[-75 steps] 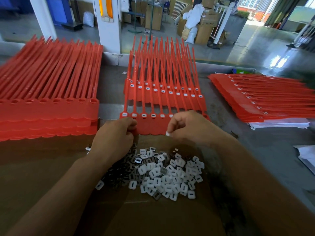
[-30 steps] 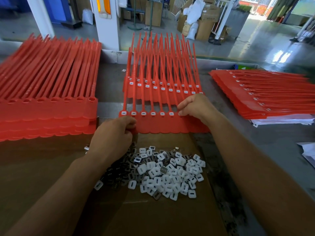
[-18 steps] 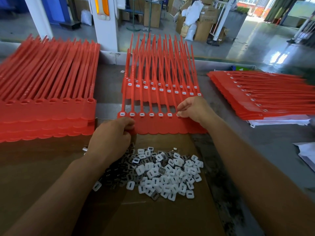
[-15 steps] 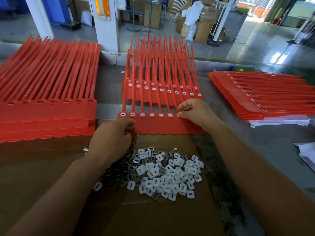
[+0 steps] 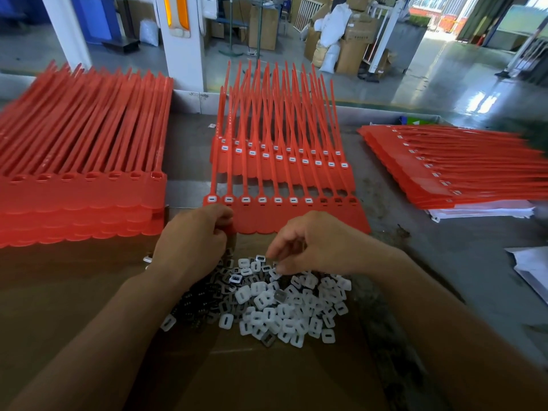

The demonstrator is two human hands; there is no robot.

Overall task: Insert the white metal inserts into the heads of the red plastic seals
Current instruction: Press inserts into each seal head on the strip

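Observation:
A strip of joined red seals (image 5: 299, 218) lies across the table in front of me, tails pointing away. Most of its heads carry white inserts; the three heads at its right end (image 5: 338, 200) show empty holes. My left hand (image 5: 192, 241) grips the strip's near left corner. My right hand (image 5: 317, 244) hovers with curled fingers over the pile of white inserts (image 5: 284, 310), fingertips down on the pile's far edge. Whether it pinches an insert is hidden. A second strip (image 5: 281, 157) lies behind, with an insert in every head.
A tall stack of red seals (image 5: 83, 200) with empty heads fills the left. A stack with inserts (image 5: 444, 173) lies at the right on white paper. The inserts rest on brown cardboard (image 5: 267, 378). Loose white sheets (image 5: 530, 268) sit at the right edge.
My right hand has left the strip's heads and come back toward me onto the insert pile. One more head now holds an insert. The left hand keeps its hold.

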